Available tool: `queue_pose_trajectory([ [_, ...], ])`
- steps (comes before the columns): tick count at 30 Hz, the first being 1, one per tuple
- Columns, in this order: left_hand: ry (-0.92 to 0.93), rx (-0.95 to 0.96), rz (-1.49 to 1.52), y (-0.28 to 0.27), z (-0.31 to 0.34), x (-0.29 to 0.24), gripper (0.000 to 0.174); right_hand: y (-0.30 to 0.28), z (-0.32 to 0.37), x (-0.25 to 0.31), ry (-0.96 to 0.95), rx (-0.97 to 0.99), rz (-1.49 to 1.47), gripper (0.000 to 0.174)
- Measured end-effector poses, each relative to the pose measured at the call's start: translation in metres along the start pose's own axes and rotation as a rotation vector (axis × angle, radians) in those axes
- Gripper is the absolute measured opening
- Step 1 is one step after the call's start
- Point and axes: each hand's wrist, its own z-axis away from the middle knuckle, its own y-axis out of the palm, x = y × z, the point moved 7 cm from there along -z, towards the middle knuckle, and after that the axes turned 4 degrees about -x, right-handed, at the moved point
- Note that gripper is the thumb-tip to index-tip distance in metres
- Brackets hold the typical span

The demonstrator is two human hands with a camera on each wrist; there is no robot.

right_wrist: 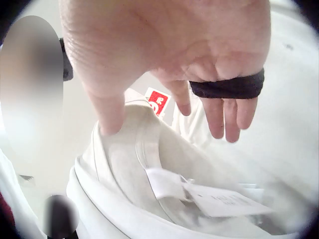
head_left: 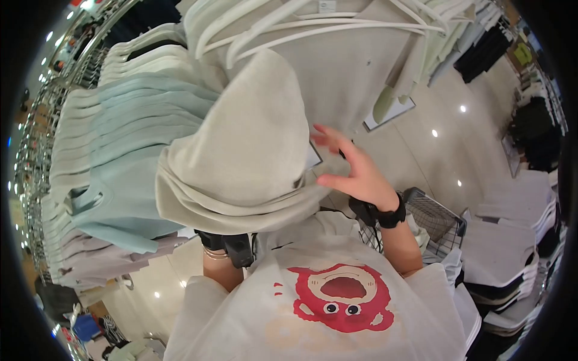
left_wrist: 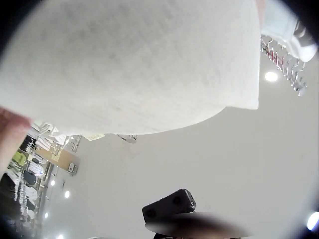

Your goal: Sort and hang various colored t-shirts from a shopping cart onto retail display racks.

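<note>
I look down first on the person's white shirt [head_left: 235, 316]; past its top edge is the cream garment [head_left: 247, 132], draped over the left arm [head_left: 224, 274], so the left hand is hidden and I cannot tell whether it grips. The garment's long axis runs away from the chest, from bunched folds at its near edge to a peak at its far one. The right hand [head_left: 361, 177] is empty, fingers spread, just beside the garment's right edge, thumb closest; whether they touch I cannot tell. So the garment lies to the right hand's left, and the left arm is the nearer, being underneath. From the right wrist I see a white tag [right_wrist: 227, 201] among pale folds below the palm. Farther out I have a wire cart [head_left: 442, 222] on the right, blue shirts [head_left: 141, 144] hanging on the left, then white hangers [head_left: 256, 34] past the garment's far edge.
</note>
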Motion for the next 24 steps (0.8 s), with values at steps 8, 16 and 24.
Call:
queue_pose_trajectory([
  [8,-0.137,-0.477,0.091,-0.043,0.027,-0.009,0.045,0.064,-0.021,-0.011,0.390,0.262,-0.915,0.034],
  [16,-0.261,-0.625,-0.381,-0.070,0.054,-0.057,0.031,0.078,-0.031,0.012,0.428,0.313,-0.740,0.030],
  [24,0.078,-0.323,-0.518,0.024,0.012,-0.087,0.038,0.117,-0.021,0.035,0.074,0.806,-0.280,0.040],
])
